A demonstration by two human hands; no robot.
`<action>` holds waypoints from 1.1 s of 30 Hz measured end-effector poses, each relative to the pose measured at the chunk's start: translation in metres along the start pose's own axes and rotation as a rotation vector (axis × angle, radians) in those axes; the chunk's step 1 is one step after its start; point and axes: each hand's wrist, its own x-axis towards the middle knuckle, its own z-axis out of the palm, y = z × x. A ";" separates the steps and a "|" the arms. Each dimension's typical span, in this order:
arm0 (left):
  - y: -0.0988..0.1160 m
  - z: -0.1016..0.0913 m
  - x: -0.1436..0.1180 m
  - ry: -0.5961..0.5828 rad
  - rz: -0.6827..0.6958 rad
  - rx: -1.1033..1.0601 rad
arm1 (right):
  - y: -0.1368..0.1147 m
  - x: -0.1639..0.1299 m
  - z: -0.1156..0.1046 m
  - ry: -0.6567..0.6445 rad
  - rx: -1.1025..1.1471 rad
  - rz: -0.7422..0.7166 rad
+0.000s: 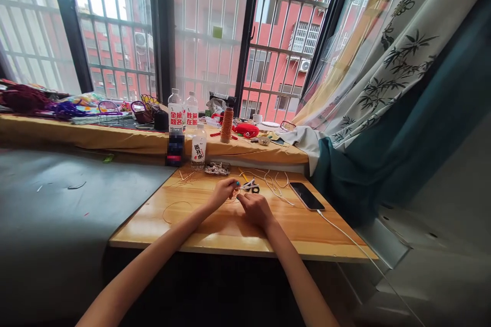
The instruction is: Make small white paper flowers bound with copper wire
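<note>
Both hands are brought together above the middle of a wooden table [215, 230], a little nearer its far edge than its near one. The left hand [223, 191] is seen with its fingertips drawn together, pinching a small brownish piece of cord work [234, 194] (too small for its shape to be made out); the right hand [255, 208] is laid just beside it, knuckles up and fingers curled, its fingertips meeting the same piece, though whether it is actually gripped there cannot be told. A thin loop of tan cord [174, 210] is spread on the tabletop toward the left edge, near the left forearm. Just beyond the hands a small pair of scissors [251, 186] is lying, and pale cords [274, 181] are strewn from there toward the far right corner. A dark phone [306, 196] is placed near the right edge, with a white cable [345, 237] run from it off the near right corner. Along the far edge a small tray of bits [217, 167] and a water bottle [198, 147] are set. On the cloth-covered sill behind, a spool of brown cord [227, 124] is stood upright beside a red object [246, 129].
</note>
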 end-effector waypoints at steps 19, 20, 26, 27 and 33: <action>-0.013 0.003 0.003 -0.192 -0.046 -0.008 | 0.015 -0.001 0.012 0.102 -0.058 0.155; -0.013 0.004 0.002 -0.180 -0.037 0.023 | 0.015 -0.001 0.011 0.109 -0.062 0.161; -0.007 0.005 -0.003 -0.091 0.065 0.223 | 0.013 0.000 0.011 0.154 -0.065 0.191; -0.006 0.005 -0.004 -0.084 0.080 0.248 | 0.013 0.000 0.011 0.158 -0.061 0.197; -0.001 0.005 -0.007 -0.065 0.148 0.352 | 0.014 0.000 0.012 0.122 -0.048 0.198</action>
